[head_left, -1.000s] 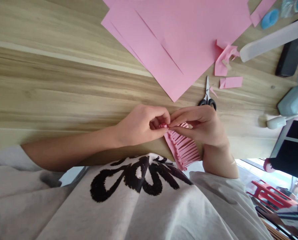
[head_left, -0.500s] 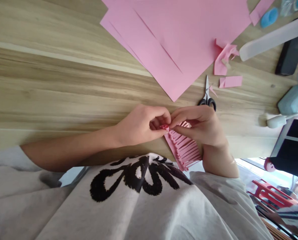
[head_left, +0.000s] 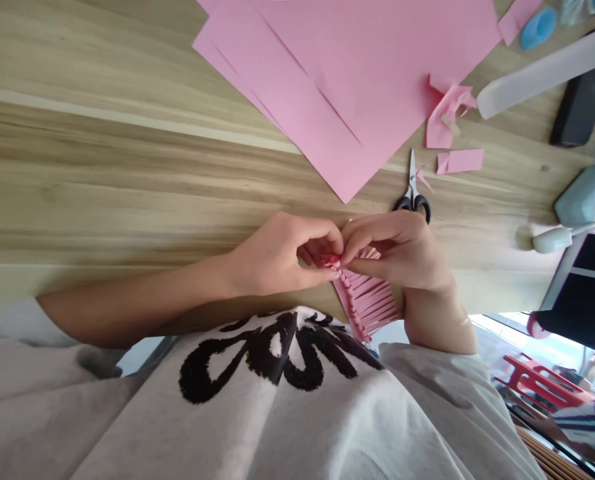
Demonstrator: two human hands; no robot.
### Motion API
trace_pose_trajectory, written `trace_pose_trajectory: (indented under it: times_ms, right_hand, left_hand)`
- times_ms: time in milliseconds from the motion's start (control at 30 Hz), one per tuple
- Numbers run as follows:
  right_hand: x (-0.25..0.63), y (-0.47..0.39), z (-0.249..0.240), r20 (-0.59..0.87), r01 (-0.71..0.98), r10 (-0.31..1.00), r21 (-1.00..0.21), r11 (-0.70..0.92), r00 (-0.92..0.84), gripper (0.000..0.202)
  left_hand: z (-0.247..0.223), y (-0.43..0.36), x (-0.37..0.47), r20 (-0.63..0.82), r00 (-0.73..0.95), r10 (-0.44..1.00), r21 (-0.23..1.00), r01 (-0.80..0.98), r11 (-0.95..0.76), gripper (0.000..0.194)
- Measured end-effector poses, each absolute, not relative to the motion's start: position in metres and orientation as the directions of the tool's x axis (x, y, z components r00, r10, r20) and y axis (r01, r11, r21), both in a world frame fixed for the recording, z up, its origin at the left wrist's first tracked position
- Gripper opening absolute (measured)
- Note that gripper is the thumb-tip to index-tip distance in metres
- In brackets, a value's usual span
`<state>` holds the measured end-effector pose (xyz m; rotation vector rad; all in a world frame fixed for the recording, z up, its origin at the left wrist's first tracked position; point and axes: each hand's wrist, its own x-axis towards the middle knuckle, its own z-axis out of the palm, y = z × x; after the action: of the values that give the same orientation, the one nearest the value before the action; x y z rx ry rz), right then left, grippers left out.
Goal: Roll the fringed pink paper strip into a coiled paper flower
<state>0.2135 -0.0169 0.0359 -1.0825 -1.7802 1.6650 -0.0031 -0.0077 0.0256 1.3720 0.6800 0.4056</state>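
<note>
Pinching the rolled end (head_left: 331, 261) of a fringed pink paper strip (head_left: 353, 303), left hand (head_left: 272, 257) and right hand (head_left: 402, 247) meet with narrow grips, partly hiding it; the fringe slants beneath the right hand. That hand overlaps the handles of black-handled metal scissors (head_left: 412, 188), near crumpled pink paper scraps (head_left: 442, 123) and large pink paper sheets (head_left: 347, 113) on the wooden table (head_left: 102, 200).

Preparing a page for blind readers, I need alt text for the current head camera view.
Left hand and right hand pinch the curled end of a fringed pink paper strip at the edge of a wooden table. Beyond lie large pink sheets, pink scraps and black-handled scissors.
</note>
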Motion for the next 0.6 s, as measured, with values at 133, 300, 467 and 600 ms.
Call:
trace_pose_trajectory:
  times_ms: [133,300,467,600]
  right_hand:
    - [0.2124,-0.0167,0.0342,-0.164,0.198,0.786,-0.979,-0.053,-0.597,0.009]
    - [0.2104,-0.0189,0.0323,-0.159,0.202,0.801,-0.978,-0.048,-0.577,0.013]
    - [0.2079,-0.0194,0.0322,-0.113,0.24,0.815,-0.97,0.032,-0.568,0.014]
    - [0.2069,-0.0188,0.0313,-0.077,0.267,0.814,-0.959,0.099,-0.576,0.015]
  left_hand:
    - [0.0257,-0.0064,-0.0022,-0.202,0.749,0.631,0.978,0.123,0.166,0.005]
    - [0.0204,-0.0064,-0.0005,-0.14,0.74,0.658,0.989,0.075,0.126,0.007]
    - [0.0186,-0.0075,-0.0012,-0.137,0.724,0.676,0.99,0.071,0.125,0.01]
    - [0.0188,-0.0077,-0.0017,-0.135,0.711,0.69,0.991,0.079,0.112,0.011]
